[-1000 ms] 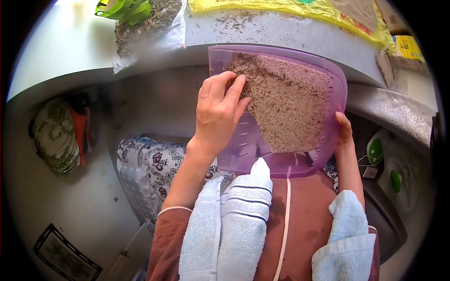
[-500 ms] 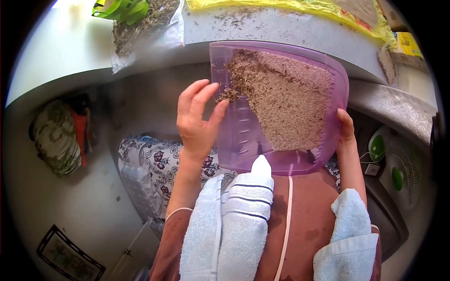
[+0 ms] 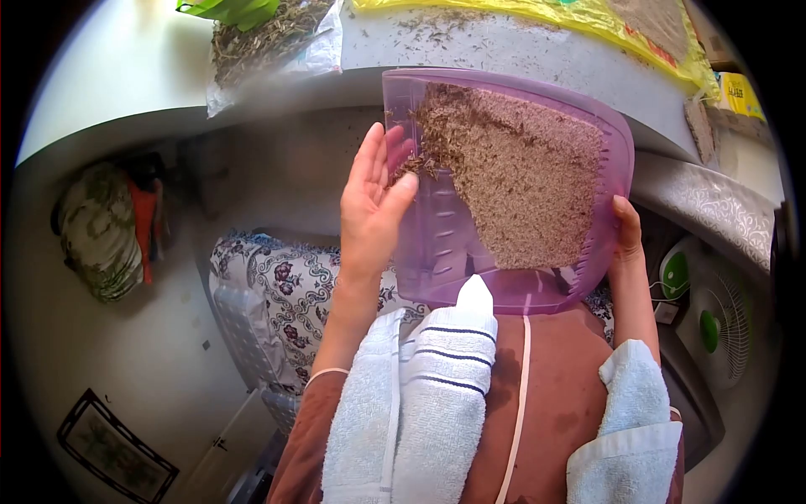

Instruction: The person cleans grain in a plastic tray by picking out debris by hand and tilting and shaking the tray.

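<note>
Gripping the purple scoop (image 3: 430,269), your right hand (image 3: 625,230) seemingly steadies the grain (image 3: 537,189); your left hand (image 3: 372,197), fingers spread, borders husks (image 3: 420,165).

Behind the translucent purple plastic tray (image 3: 424,244) most fingers of my right grip (image 3: 625,231) are hidden, my view's top edge cuts off the green plastic bag (image 3: 239,10) and yellow plastic sheet (image 3: 579,34), and single pale-brown grains (image 3: 537,193) are too small to tell.
</note>
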A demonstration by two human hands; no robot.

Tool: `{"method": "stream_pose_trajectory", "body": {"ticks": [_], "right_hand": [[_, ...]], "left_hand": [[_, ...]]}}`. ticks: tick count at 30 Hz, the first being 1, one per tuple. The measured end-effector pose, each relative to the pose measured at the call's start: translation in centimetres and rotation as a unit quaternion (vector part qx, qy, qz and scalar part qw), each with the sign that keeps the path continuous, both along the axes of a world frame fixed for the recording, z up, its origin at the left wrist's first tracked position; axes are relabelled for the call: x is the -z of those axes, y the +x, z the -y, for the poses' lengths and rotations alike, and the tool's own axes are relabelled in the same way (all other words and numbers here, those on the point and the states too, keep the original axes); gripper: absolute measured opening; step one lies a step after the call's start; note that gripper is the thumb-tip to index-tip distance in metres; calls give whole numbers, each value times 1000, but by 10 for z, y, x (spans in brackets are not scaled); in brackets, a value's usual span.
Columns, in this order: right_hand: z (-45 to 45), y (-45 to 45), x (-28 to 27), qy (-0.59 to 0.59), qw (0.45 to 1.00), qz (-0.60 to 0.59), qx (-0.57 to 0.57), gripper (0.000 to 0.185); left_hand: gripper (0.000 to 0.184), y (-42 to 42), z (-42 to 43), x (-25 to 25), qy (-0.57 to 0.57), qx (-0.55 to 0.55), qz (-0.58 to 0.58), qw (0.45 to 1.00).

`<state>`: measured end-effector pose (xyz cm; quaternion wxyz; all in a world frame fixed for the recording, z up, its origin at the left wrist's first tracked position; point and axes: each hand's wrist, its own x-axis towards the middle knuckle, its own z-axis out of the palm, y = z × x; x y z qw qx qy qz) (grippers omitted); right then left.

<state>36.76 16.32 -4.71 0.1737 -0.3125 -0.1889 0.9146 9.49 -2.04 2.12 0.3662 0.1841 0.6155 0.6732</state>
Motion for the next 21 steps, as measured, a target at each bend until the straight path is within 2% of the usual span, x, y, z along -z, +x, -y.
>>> {"method": "stream_pose_trajectory", "body": {"ticks": [3, 7, 8, 11, 14, 17, 19, 20, 21], "right_hand": [[1, 1, 1, -8, 1000, 1, 5, 73], [3, 3, 3, -8, 999, 30, 3, 67], [3, 5, 5, -5, 999, 43, 2, 66], [5, 9, 7, -5, 999, 48, 12, 66], [4, 13, 15, -27, 999, 35, 11, 67], [4, 13, 17, -28, 999, 31, 10, 68], [6, 11, 12, -31, 999, 35, 7, 68], [5, 10, 11, -31, 999, 37, 5, 68], [4, 10, 10, -25, 999, 33, 3, 68]], "left_hand": [[50, -16, 4, -6, 90, -30, 247, 964], [54, -1, -6, -2, -28, 5, 75, 997], [56, -2, -3, 1, -15, 28, 37, 999], [58, -5, 4, 3, 13, 41, 49, 998], [61, -10, 12, -4, 53, 33, 209, 976], [55, -11, 3, -9, 46, -10, 280, 959], [50, -2, -4, -2, -19, 22, 85, 996], [48, 1, -6, 1, -50, 37, -14, 998], [46, 0, -5, 3, -42, 30, 2, 999]]}}
